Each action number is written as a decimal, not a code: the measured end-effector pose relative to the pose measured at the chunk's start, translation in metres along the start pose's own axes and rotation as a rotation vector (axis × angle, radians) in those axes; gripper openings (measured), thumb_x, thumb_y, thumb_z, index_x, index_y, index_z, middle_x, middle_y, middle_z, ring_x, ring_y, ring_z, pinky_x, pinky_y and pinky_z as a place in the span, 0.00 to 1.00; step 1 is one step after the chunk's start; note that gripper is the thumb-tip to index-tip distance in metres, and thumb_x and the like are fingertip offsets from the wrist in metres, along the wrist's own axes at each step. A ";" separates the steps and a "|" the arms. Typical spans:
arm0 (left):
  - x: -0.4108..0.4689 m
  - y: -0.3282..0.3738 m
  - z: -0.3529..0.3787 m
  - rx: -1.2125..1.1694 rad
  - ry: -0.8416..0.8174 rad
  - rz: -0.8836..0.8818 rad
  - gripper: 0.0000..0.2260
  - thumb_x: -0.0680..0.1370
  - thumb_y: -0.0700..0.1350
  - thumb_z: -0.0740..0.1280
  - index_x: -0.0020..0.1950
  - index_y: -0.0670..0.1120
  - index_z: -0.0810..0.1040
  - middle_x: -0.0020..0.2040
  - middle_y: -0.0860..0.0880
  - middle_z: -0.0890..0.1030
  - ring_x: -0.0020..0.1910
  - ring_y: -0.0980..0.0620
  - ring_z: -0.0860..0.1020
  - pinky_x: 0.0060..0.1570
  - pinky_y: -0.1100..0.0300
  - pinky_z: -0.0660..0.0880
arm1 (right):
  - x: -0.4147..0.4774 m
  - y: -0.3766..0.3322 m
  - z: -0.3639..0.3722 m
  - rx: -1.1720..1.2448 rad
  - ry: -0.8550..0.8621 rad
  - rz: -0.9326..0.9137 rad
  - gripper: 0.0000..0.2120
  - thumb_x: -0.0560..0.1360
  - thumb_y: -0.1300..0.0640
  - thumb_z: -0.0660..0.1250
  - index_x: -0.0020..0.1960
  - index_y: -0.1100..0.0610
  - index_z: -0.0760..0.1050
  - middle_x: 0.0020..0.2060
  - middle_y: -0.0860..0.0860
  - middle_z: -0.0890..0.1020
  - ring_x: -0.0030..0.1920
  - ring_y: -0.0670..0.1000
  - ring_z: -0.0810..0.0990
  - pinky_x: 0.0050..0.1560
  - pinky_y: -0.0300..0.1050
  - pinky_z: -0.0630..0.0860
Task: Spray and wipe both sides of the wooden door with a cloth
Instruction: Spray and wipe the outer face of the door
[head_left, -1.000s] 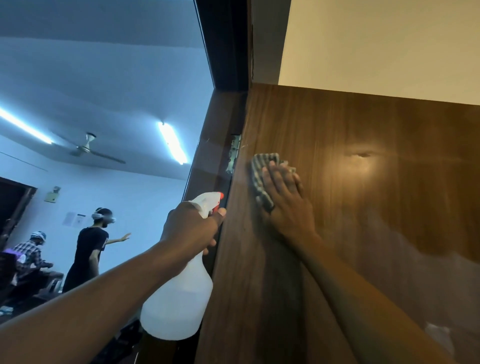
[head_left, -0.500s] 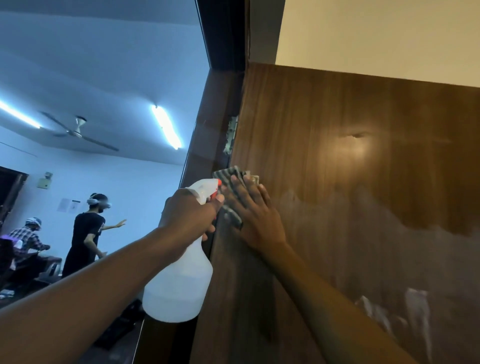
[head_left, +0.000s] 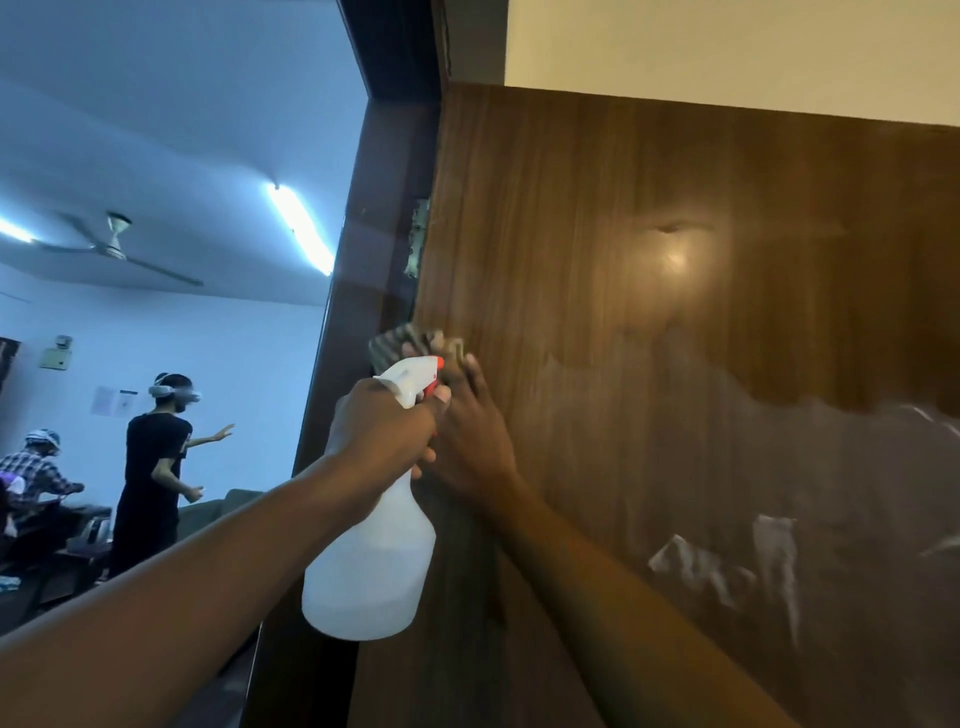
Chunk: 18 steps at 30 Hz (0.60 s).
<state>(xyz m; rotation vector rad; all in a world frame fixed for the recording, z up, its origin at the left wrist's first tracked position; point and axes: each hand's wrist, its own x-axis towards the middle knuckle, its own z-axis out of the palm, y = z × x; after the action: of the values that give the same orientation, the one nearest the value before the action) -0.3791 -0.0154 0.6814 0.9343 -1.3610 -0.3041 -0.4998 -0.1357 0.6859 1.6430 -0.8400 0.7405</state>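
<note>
Bottle (head_left: 371, 566) in curled left hand (head_left: 384, 426) before flat right hand (head_left: 472, 441), cloth (head_left: 400, 343) on door (head_left: 675, 312); standing person (head_left: 156, 467) beyond.

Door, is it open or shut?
Open. The door is swung away from its frame, so the hinge shows, and the room beyond is in view through the doorway.

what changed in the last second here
The right hand slid the cloth left across the wooden door to its hinged edge, below the hinge. The left hand kept gripping the spray bottle, which now overlaps the right hand. Nothing was let go.
</note>
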 end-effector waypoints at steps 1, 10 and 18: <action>-0.003 0.001 0.000 0.009 0.004 -0.005 0.16 0.77 0.55 0.66 0.54 0.44 0.75 0.39 0.49 0.80 0.32 0.53 0.79 0.29 0.63 0.73 | -0.023 -0.005 0.001 0.002 -0.007 -0.037 0.29 0.81 0.39 0.51 0.78 0.50 0.59 0.78 0.53 0.61 0.80 0.60 0.50 0.77 0.62 0.53; -0.007 -0.006 0.001 -0.039 -0.039 -0.051 0.18 0.75 0.55 0.67 0.56 0.43 0.76 0.42 0.46 0.82 0.33 0.49 0.81 0.34 0.58 0.78 | -0.069 0.087 -0.040 -0.081 0.047 0.459 0.33 0.80 0.38 0.48 0.81 0.47 0.46 0.81 0.53 0.44 0.79 0.60 0.39 0.77 0.64 0.43; -0.015 0.011 0.028 -0.034 -0.038 -0.018 0.17 0.76 0.55 0.67 0.57 0.44 0.77 0.41 0.47 0.83 0.33 0.51 0.82 0.29 0.61 0.76 | -0.098 0.061 -0.018 -0.069 -0.021 0.118 0.34 0.79 0.38 0.56 0.81 0.48 0.52 0.81 0.53 0.50 0.80 0.60 0.45 0.75 0.66 0.51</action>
<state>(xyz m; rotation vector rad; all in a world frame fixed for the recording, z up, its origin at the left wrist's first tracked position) -0.4114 -0.0095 0.6766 0.9170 -1.3784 -0.3597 -0.6059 -0.1132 0.6423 1.5523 -0.9733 0.7686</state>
